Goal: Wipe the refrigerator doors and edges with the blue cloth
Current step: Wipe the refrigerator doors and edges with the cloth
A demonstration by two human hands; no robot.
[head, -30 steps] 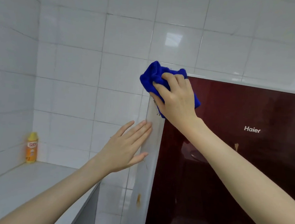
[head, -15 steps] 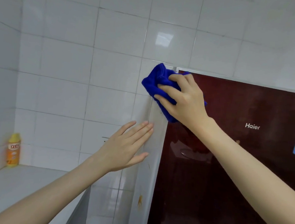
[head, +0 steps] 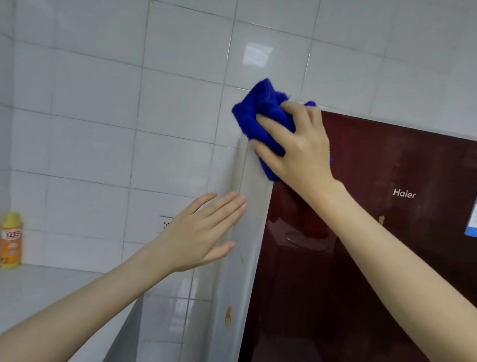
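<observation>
In the head view, the right hand (head: 299, 154) bunches the blue cloth (head: 258, 116) under curled fingers and presses it on the top left corner of the Haier refrigerator door (head: 368, 262), where the dark red front meets the grey side edge (head: 251, 219). The left hand (head: 199, 235), fingers straight and together, rests flat against that side edge lower down and holds nothing. To do this well, I judge the cloth should wrap the corner and travel down the edge in firm overlapping strokes, reaching the orange stain (head: 228, 316) low beside the door, with the left hand shifted clear first.
</observation>
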